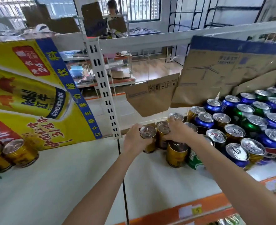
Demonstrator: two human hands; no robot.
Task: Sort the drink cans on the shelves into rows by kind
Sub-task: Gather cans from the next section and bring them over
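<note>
White shelving [65, 176] is filling the lower part of the view, edged along its front by an orange price strip [199, 207] carrying small labels too blurred to read. Behind it, barred windows [142, 8], a wooden floor and further racks are showing, and another person is standing at the far side of the room. A slotted white upright [105, 95] is serving as the landmark.

Left of the upright, a yellow and blue carton [28, 95] is leaning, printed with red bulls, a pictured gold can, the figure 24 and the characters 红牛. Below it, far left of the upright, two gold cans [12, 155] are standing on the shelf.

Just right of the upright's foot, the left hand [134, 140] is curling around a gold can [147, 138], gripping its side. Beside it, further right of the upright, the right hand [177, 130] is gripping a second gold can [163, 133], fingers wrapping over its rim, with two more gold cans touching the group.

Well right of the upright, blue, green and gold cans [241, 124] are crowding together unsorted; their labels cannot be read. Above them, brown cardboard sheets [215, 75] are leaning against the wire backing.
</note>
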